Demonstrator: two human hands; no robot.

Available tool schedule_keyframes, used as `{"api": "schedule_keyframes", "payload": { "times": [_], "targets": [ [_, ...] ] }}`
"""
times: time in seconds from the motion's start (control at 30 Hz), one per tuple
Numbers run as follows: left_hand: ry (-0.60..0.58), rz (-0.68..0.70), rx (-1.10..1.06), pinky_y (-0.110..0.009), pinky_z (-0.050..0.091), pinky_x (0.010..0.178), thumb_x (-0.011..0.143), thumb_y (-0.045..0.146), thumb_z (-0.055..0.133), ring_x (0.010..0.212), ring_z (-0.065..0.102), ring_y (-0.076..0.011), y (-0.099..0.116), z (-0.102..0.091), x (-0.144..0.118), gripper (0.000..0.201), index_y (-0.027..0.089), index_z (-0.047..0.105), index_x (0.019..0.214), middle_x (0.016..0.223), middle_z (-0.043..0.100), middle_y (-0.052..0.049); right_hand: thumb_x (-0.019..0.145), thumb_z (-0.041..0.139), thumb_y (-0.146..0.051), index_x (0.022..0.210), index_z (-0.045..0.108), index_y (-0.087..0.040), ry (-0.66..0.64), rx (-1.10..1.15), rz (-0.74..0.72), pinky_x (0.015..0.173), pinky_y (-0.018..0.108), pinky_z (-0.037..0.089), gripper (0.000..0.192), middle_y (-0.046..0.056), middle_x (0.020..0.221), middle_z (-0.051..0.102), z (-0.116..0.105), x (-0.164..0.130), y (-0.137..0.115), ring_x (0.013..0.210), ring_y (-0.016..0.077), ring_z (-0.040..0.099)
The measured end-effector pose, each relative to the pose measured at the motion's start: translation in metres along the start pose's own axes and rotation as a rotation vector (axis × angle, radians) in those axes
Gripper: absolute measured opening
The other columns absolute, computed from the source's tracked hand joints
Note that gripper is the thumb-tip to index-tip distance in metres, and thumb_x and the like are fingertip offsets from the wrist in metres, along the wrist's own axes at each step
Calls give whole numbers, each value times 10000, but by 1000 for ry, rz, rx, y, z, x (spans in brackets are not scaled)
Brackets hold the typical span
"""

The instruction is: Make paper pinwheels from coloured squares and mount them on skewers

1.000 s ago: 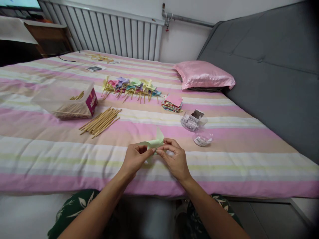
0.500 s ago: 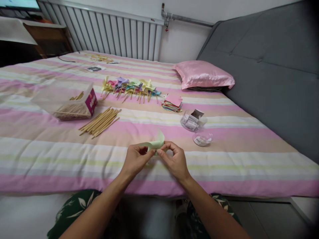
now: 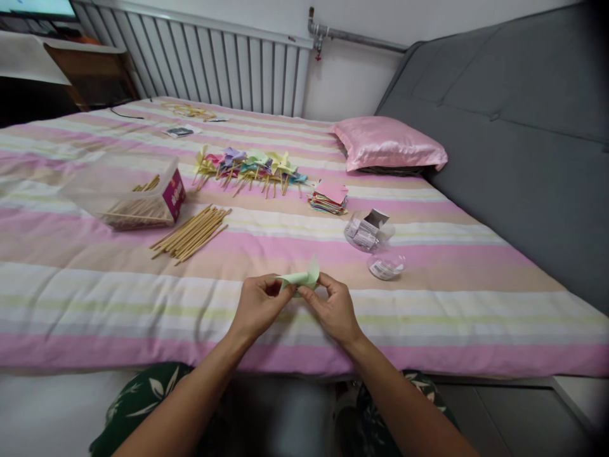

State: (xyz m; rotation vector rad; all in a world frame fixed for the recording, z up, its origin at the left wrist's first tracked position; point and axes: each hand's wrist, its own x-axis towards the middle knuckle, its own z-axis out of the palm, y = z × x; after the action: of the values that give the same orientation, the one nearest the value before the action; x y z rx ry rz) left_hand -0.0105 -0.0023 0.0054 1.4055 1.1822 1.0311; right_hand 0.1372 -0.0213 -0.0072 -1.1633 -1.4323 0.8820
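Green paper (image 3: 301, 278) pinched between both hands, left hand (image 3: 257, 306) and right hand (image 3: 334, 308), now folded flatter, lower.

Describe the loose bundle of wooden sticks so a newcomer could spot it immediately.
Start at the striped bed and find the clear plastic box on its left side. The wooden sticks lie just right of it, bare on the sheet, unlike those inside the box.
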Motion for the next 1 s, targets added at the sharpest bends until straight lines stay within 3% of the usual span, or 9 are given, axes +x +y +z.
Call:
{"api": "schedule_keyframes", "payload": {
  "times": [0.23,0.5,1.0],
  "targets": [
    [6,21,44,-184,287,428,700,346,640,495,417,-81,2,1,-2,242,115,642,628,539,528,5,785,614,-315,921,685,-166,3,-5,34,786,319,465,213,53,879,690,2,-1,5,847,210,612],
    [87,141,211,-204,206,415,696,317,606,440,264,-58,1,1,-1,384,175,363,436,462,269,64,782,614,-311,902,690,-172,37,-50,46,770,314,461,199,44,853,695,4,-3,9,839,208,609],
    [129,143,324,-230,198,445,725,329,574,448,265,-73,-5,5,-4,403,192,315,448,464,244,62,807,581,-302,948,681,-177,49,-50,64,794,303,441,213,35,869,691,7,-5,10,825,189,596]
  ]
}}
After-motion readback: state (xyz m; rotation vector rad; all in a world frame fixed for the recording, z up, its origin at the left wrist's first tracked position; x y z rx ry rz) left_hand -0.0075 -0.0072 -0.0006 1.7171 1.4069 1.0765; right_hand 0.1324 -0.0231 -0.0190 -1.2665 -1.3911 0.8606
